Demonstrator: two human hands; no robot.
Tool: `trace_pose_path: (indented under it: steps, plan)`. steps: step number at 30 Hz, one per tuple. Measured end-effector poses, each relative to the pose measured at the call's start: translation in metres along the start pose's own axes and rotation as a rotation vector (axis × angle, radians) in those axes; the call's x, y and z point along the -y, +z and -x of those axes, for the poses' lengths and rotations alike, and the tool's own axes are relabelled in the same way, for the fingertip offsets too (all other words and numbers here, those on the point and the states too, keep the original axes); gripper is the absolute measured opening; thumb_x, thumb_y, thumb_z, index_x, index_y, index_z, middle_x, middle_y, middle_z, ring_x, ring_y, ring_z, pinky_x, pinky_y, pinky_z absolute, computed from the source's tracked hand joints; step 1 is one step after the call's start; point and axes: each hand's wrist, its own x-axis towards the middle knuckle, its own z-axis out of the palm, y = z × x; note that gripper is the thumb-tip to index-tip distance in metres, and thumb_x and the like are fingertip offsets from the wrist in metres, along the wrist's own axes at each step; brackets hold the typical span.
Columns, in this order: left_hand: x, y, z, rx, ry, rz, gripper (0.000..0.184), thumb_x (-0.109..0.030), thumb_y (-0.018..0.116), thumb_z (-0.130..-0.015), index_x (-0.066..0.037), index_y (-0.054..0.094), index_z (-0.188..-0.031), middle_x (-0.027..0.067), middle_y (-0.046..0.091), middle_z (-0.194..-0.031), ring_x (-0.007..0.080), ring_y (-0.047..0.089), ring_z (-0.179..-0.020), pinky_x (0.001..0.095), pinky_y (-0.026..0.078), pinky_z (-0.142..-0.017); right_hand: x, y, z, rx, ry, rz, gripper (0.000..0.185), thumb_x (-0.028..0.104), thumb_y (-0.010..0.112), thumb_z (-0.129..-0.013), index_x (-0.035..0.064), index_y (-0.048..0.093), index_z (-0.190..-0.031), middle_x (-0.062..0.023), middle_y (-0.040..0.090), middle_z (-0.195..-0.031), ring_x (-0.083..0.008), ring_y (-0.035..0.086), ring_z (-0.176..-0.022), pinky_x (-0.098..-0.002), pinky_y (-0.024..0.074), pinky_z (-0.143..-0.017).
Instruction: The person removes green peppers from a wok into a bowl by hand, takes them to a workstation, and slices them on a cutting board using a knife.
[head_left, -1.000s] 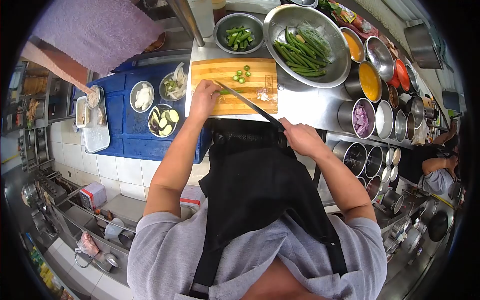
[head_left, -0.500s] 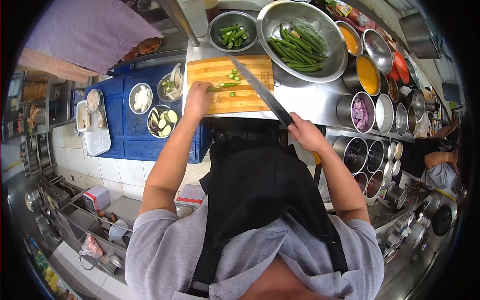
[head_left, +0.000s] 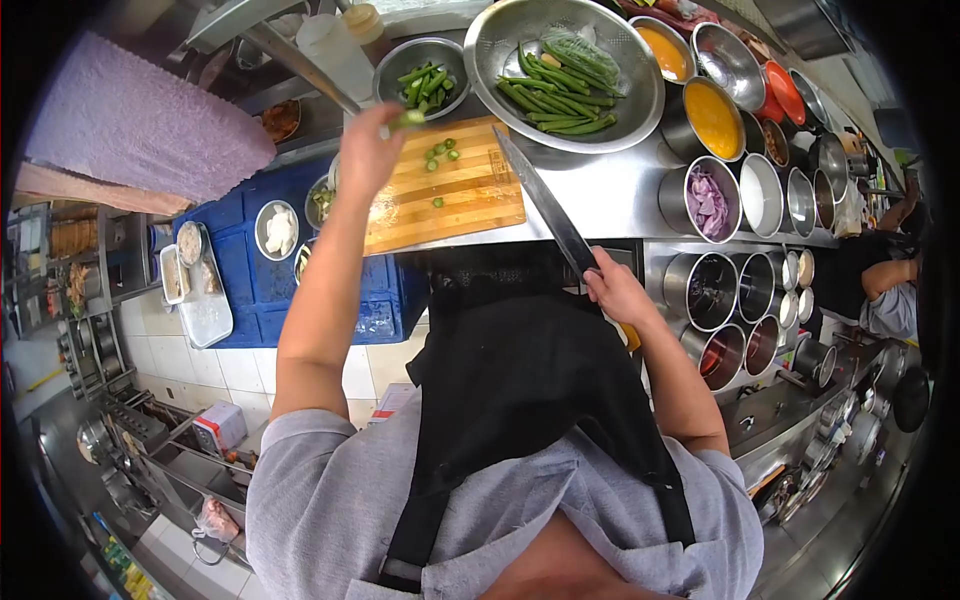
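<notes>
While the knife is gripped by its handle, right hand: closed firmly, held near the apron; the blade is slanted forward and leftward.
Cutting board: okra slices are clustered towards its far side, one lying apart, nearer.
Left hand: raised by the board's far left corner, blurred, fingers pinched together on an okra piece.
Okra piece: its long axis is turned roughly crosswise, free end rightward, close to the small bowl; whether the rim is touched cannot be told.
Small bowl: set just beyond and right of the left hand, the nearer of the two; cut okra is held inside.
Colander: placed right of that, whole okra piled in.
</notes>
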Motion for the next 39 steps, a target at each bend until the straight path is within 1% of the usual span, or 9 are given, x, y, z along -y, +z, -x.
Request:
trace_pose_path:
  steps: [4,7,8,10,15,20,24,26,39]
  plan:
    - [-0.006,-0.009,-0.04,-0.071,-0.029,-0.156,0.045,-0.015,0.082,-0.081,-0.01,0.069,-0.124,0.0149,0.072,-0.107,0.0327,0.07,-0.104,0.0413,0.055,-0.093,-0.003,-0.004,0.001,-0.011,-0.003,-0.003,0.021,0.014,0.053,-0.102,0.0031,0.048,-0.12,-0.0143,0.064,-0.068,-0.0366,0.066,-0.068,-0.0466,0.0494,-0.066]
    - [-0.003,0.003,-0.006,0.319,-0.243,-0.196,0.069,-0.021,0.089,-0.076,-0.012,0.059,-0.137,0.0155,0.07,-0.115,0.0345,0.069,-0.106,0.0416,0.055,-0.094,0.003,-0.008,0.007,-0.013,-0.005,-0.015,0.021,0.014,0.053,-0.103,0.0033,0.048,-0.119,-0.0142,0.064,-0.068,-0.0362,0.067,-0.067,-0.0466,0.0495,-0.065]
    - [-0.001,0.013,0.015,0.468,-0.308,-0.208,0.078,-0.015,0.087,-0.075,-0.006,0.051,-0.144,0.0239,0.061,-0.128,0.0409,0.058,-0.126,0.0468,0.049,-0.105,0.002,-0.01,0.009,-0.013,-0.003,-0.015,0.021,0.015,0.053,-0.103,0.0034,0.048,-0.12,-0.0142,0.064,-0.068,-0.0362,0.066,-0.067,-0.0467,0.0496,-0.066]
    - [-0.002,0.039,0.066,0.558,-0.366,-0.254,0.106,-0.016,0.089,-0.073,-0.009,0.028,-0.159,0.0356,0.048,-0.137,0.0491,0.054,-0.128,0.0486,0.048,-0.108,-0.009,-0.008,0.011,-0.024,0.003,-0.015,0.022,0.015,0.054,-0.103,0.0036,0.048,-0.12,-0.0141,0.064,-0.068,-0.0362,0.066,-0.067,-0.0466,0.0498,-0.066]
    - [-0.014,0.063,0.076,0.303,-0.452,-0.141,0.088,-0.007,0.081,-0.079,-0.006,0.038,-0.155,0.0298,0.055,-0.125,0.0472,0.06,-0.115,0.0481,0.052,-0.099,-0.035,-0.003,0.019,0.019,0.076,-0.044,0.022,0.016,0.055,-0.103,0.0037,0.047,-0.119,-0.0143,0.065,-0.069,-0.0361,0.066,-0.068,-0.0461,0.0504,-0.067]
    - [0.005,0.074,0.045,0.363,-0.441,-0.193,0.075,-0.018,0.084,-0.078,-0.005,0.053,-0.145,0.0261,0.06,-0.127,0.0419,0.06,-0.117,0.0468,0.05,-0.102,-0.035,-0.006,0.004,0.133,0.031,-0.15,0.022,0.017,0.054,-0.105,0.0054,0.049,-0.123,-0.008,0.061,-0.068,-0.0217,0.062,-0.059,-0.0395,0.0496,-0.058]
    - [0.012,0.085,0.045,0.187,-0.22,-0.145,0.055,-0.023,0.079,-0.084,-0.007,0.063,-0.134,0.0196,0.06,-0.133,0.0392,0.057,-0.123,0.0461,0.048,-0.105,-0.03,0.004,-0.041,0.308,0.154,-0.312,0.023,0.017,0.053,-0.106,0.0062,0.051,-0.126,-0.0054,0.059,-0.068,-0.0137,0.056,-0.057,-0.0322,0.0465,-0.051]
    - [0.013,0.109,0.054,0.087,0.107,-0.255,0.045,-0.022,0.077,-0.088,-0.008,0.066,-0.129,0.0183,0.058,-0.137,0.038,0.052,-0.129,0.0457,0.045,-0.108,-0.038,0.024,-0.07,0.315,0.1,-0.509,0.025,0.016,0.052,-0.107,0.005,0.051,-0.129,-0.0065,0.06,-0.071,-0.0116,0.054,-0.056,-0.0277,0.0437,-0.047]
    - [0.004,0.131,0.076,-0.566,-0.39,-0.037,0.03,0.005,0.063,-0.087,0.004,0.06,-0.116,0.0214,0.054,-0.125,0.0441,0.051,-0.123,0.0502,0.042,-0.11,0.052,0.099,-0.122,0.45,0.15,-0.494,0.036,0.017,0.053,-0.109,0.0108,0.043,-0.142,-0.0046,0.058,-0.083,-0.0126,0.056,-0.059,-0.0246,0.0418,-0.045]
